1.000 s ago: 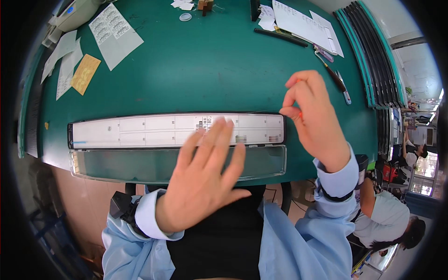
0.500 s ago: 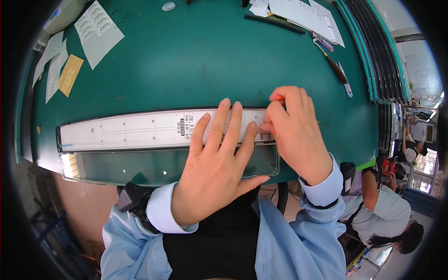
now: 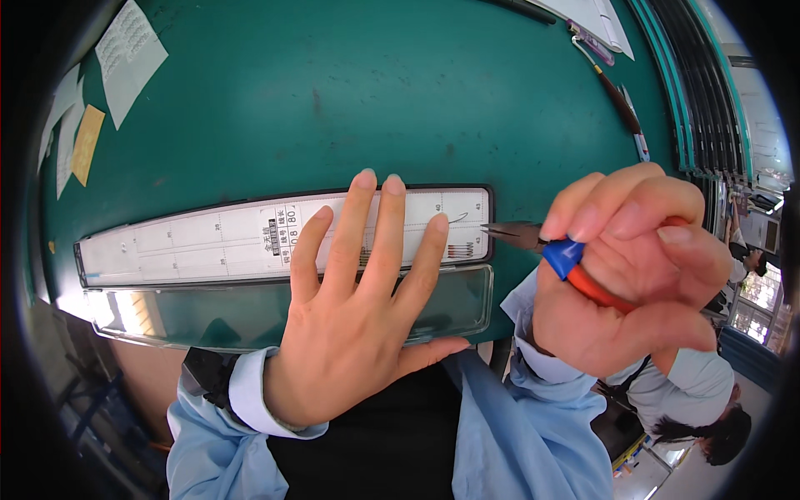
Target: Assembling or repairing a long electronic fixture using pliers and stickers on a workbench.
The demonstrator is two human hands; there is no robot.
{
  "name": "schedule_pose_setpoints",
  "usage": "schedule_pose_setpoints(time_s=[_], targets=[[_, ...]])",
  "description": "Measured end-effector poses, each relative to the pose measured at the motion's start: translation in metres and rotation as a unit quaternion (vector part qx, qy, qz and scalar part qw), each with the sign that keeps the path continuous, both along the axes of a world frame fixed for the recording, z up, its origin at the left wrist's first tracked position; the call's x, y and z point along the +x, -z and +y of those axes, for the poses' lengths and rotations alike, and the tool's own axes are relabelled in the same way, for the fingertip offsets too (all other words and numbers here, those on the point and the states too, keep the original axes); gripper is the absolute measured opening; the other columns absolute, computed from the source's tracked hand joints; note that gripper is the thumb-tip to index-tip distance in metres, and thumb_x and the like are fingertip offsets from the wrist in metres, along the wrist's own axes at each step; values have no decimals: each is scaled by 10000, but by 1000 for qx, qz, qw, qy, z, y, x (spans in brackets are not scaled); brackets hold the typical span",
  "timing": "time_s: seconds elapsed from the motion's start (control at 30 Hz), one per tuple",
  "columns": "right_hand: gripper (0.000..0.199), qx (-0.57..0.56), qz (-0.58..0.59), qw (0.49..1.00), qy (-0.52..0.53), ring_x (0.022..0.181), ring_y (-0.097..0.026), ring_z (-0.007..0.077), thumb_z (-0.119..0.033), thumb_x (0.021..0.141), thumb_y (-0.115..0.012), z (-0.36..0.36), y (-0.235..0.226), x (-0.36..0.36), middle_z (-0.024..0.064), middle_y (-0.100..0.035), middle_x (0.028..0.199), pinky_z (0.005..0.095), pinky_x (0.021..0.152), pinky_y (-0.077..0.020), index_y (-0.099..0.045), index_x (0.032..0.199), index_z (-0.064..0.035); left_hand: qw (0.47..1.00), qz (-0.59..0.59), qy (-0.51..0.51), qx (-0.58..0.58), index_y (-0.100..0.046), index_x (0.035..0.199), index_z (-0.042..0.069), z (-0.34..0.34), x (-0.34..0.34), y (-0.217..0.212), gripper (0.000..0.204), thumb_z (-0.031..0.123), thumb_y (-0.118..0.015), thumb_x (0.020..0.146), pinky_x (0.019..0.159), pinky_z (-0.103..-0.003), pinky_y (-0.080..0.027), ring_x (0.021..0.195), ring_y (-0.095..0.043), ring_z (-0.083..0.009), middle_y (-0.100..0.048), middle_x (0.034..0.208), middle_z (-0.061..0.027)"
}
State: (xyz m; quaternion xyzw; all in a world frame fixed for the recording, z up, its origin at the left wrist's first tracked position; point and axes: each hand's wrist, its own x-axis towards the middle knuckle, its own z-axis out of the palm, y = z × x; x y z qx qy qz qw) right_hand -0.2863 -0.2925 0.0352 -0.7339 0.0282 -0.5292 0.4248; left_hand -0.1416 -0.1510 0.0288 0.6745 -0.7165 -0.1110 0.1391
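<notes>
A long, narrow black-rimmed case lies opened on the bench, holding a white ruled card (image 3: pixel 192 242) marked with a scale. Spread across the card, my left hand (image 3: pixel 346 325) presses it with fingers apart. Beside its index fingertip is a single dark hook (image 3: pixel 459 217), and below that several small hooks (image 3: pixel 461 250) stand in a row near the card's right end. My right hand (image 3: pixel 633 267), palm turned up, is wrapped around pliers (image 3: pixel 575 254) with a red handle and a blue section; their pointed jaws are just beyond the case's right end. Whether the jaws grip anything cannot be told.
The case's clear lid (image 3: pixel 208 321) lies along the near bench edge. On the green bench (image 3: pixel 333 100) are paper sheets (image 3: pixel 129 58) at far left and a brown-handled tool (image 3: pixel 618 100) at far right. Dark stacked frames (image 3: pixel 692 92) border the right side. Another person (image 3: pixel 700 383) sits beyond.
My right hand has pulled back to the right from the card's end and turned palm up, bringing the pliers into view. The left hand still lies on the card.
</notes>
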Motion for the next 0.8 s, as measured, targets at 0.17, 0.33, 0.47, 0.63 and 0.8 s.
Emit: schedule_pose_setpoints(time_s=[0.17, 0.33, 0.47, 0.63, 0.8], targets=[[653, -8, 8, 1000, -9, 788, -514, 241, -599, 976, -272, 1, -1, 3, 186, -491, 1022, 349, 553, -538, -459, 1296, -61, 1000, -18, 1, 3, -524, 1360, 86, 0, -1, 0, 920, 700, -624, 683, 1061, -528, -248, 1339, -340, -449, -374, 1433, -279], [645, -33, 16, 999, -33, 796, -518, 244, -596, 974, -288, -1, 0, 4, 186, -487, 1036, 343, 534, -538, -455, 1305, -69, 1000, -12, 5, 3, -520, 1363, 88, 0, -2, -1, 939, 684, -652, 650, 1060, -530, -248, 1346, -333, -450, -367, 1437, -282], [632, -29, 11, 999, -34, 784, -514, 230, -599, 971, -281, -1, 1, 9, 169, -487, 1024, 332, 523, -529, -460, 1290, -83, 1000, -6, 4, 8, -514, 1368, 89, -1, -2, -4, 943, 665, -672, 638, 1060, -532, -249, 1348, -331, -452, -366, 1437, -284], [621, -16, 5, 999, -33, 773, -510, 217, -602, 969, -274, -2, 6, 13, 152, -486, 1013, 321, 512, -520, -464, 1275, -97, 1000, -1, 6, 15, -512, 1369, 87, -1, 0, -3, 946, 656, -682, 633, 1066, -537, -243, 1351, -324, -455, -357, 1440, -288], [592, 24, 0, 999, -33, 731, -468, 187, -607, 973, -230, -6, 5, 13, 110, -480, 968, 269, 498, -455, -484, 1209, -127, 1000, 3, 2, 18, -510, 1371, 85, -1, -1, -2, 943, 652, -686, 639, 1072, -544, -234, 1354, -316, -457, -343, 1449, -289]])
